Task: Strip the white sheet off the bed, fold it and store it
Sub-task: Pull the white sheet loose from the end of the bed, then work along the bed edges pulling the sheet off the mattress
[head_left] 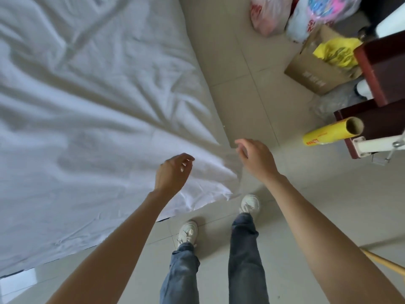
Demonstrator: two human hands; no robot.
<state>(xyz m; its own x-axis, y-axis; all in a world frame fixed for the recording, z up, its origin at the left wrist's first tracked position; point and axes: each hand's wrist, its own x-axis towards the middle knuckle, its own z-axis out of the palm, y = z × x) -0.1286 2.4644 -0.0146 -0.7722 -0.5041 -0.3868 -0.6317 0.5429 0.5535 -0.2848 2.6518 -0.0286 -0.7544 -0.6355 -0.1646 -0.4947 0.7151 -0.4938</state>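
The white sheet covers the bed across the left and middle of the head view, heavily wrinkled, with creases running toward its near corner. My left hand hovers just over that corner, fingers curled and apart, holding nothing. My right hand floats beside the corner's right edge, fingers spread, also without anything in it. Neither hand grips the cloth. The corner hangs over the bed's edge toward the floor.
I stand on beige floor tiles at the bed's corner. At the right are a dark red table with a yellow roll, a cardboard box with a yellow bag, and plastic bags at the back.
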